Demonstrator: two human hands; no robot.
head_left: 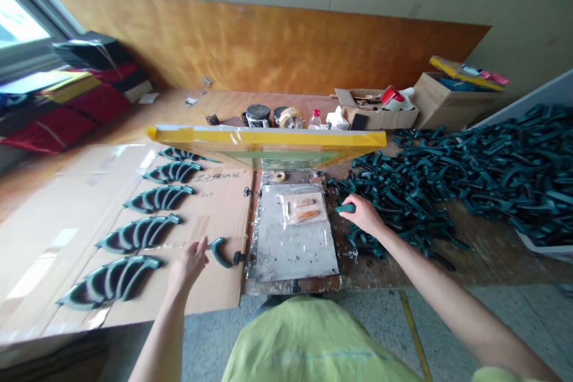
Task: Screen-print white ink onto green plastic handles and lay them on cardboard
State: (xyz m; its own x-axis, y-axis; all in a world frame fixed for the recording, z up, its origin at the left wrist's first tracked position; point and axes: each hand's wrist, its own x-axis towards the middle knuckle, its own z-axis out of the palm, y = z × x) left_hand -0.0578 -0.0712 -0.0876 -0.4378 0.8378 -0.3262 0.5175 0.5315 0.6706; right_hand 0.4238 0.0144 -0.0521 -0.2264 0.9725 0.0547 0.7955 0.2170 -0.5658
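left hand (191, 259): fingers by curved handle (217, 254) over cardboard (219, 289), can't tell if gripping
right hand (364, 215): fingers pinching green handle (346, 208) beside pile (403, 203)
risk: sloppy left swing could knock neat rows (154, 261)

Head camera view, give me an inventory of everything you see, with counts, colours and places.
Cardboard: one, tan, left
Plate: one, grey, centre
Groups of parts: five visible, dark green, on cardboard
Loose part: one, dark green, on cardboard
Heap of parts: uncountable, dark green, right
Packet: one, clear with orange-brown contents, on plate
Frame: one, yellow, beyond plate
Jars: two, dark, behind frame
Bottle: one, red-capped, behind frame
Boxes: two, brown, back right
Stack: one, mostly red and black, back left
Board: one, orange-brown, back
Shirt: one, green, bottom centre
Left hand: one, bare, by loose part
Right hand: one, bare, holding a green part
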